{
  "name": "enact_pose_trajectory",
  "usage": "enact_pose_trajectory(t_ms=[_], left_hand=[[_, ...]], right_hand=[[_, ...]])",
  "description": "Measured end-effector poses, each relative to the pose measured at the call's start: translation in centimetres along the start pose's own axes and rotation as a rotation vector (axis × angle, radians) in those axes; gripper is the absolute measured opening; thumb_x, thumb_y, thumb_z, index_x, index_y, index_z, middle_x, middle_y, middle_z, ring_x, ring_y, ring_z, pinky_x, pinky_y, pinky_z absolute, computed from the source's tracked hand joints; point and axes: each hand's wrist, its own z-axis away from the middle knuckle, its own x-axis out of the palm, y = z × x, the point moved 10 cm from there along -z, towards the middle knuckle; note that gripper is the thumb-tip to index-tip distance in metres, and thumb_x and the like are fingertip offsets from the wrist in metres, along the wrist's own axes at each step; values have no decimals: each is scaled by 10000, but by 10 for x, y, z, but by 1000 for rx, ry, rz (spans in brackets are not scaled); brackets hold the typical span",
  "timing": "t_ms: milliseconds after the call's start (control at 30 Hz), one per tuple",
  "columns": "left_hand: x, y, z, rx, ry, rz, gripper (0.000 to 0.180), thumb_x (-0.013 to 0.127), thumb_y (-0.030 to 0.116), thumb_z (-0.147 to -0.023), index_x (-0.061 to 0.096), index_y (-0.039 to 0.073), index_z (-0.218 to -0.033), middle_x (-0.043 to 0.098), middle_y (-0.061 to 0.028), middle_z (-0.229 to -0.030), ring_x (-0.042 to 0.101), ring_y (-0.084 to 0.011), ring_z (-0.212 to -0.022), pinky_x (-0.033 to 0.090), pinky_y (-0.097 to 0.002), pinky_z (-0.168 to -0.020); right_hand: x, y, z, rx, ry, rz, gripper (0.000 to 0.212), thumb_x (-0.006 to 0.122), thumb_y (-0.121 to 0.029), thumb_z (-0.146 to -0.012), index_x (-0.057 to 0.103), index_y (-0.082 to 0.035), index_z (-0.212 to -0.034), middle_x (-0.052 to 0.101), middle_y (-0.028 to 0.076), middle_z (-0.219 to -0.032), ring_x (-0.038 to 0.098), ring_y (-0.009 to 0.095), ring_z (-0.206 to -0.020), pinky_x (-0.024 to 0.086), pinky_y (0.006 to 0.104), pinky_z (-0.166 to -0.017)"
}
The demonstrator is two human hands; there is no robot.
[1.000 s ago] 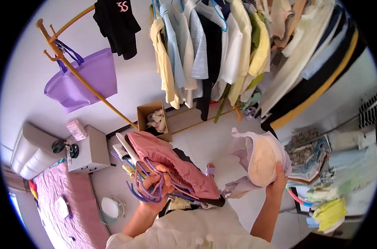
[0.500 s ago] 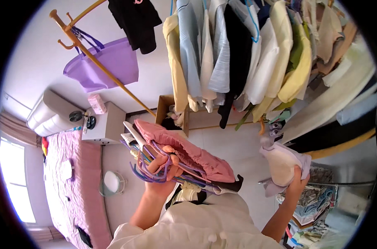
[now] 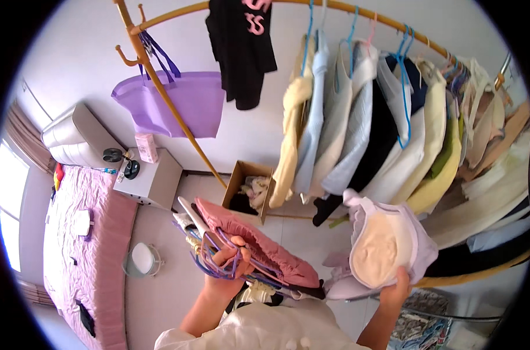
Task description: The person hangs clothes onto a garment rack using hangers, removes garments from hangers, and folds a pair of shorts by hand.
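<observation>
In the middle, my left hand is closed around a bunch of purple and blue hangers. A pink padded garment, cream and dark pieces hang from that bunch. To the right, my right hand grips a lavender bra by its lower edge. The beige lining of one cup faces up, and the bra's other part droops to the left, near the pink garment. My right thumb shows in front of the cup; the other fingers are hidden behind it.
Ahead, a yellow clothes rack carries many hung garments, a black T-shirt and a purple tote bag. Below stands a cardboard box with cloth items. At left are a pink-covered bed, a white nightstand and a round stool.
My right hand has brought the lavender bra left and nearer the bunch of hangers. The view has tilted up, showing more of the rack. My left hand still holds the hangers.
</observation>
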Motion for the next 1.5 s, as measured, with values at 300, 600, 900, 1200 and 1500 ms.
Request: enact_pose_trajectory(t_ms=[300,600,900,1200,1500], left_hand=[[-28,70,-12,85,90,-22,180,475,135,-804,565,69,-944,636,-96,-753,417,-125,-400,344,-274,-506],[-80,134,-10,159,121,63,159,481,130,-795,563,68,-916,633,-94,-754,427,-143,-422,356,-283,-506],[-101,174,-3,208,93,30,145,467,131,-802,538,68,-912,619,-82,-742,416,-129,-437,326,-259,-499],[-122,198,3,220,177,46,165,458,134,-782,521,69,-920,600,-93,-713,438,-132,-480,338,-269,-514],[-136,200,-1,152,262,46,135,468,144,-778,508,70,-884,598,-96,-704,444,-142,-481,340,-290,-509]], right_hand=[[149,-108,1,-281,29,-132,499,552,-255,-763,472,37,-1159,508,151,-1147,515,261,-1041,427,370,-876],[377,-219,-9,-525,-340,-365,298,535,-193,-809,556,-27,-1056,528,125,-1126,496,239,-1076,411,366,-911],[627,-212,-81,-844,-572,38,322,585,-211,-779,578,10,-1014,611,102,-973,582,237,-884,480,352,-789],[637,-170,-148,-805,-382,944,408,481,-346,-804,614,27,-901,634,201,-797,606,292,-683,461,433,-620],[653,-216,-107,-641,-467,144,249,449,-167,-841,594,31,-876,618,185,-876,598,303,-797,477,427,-666]])
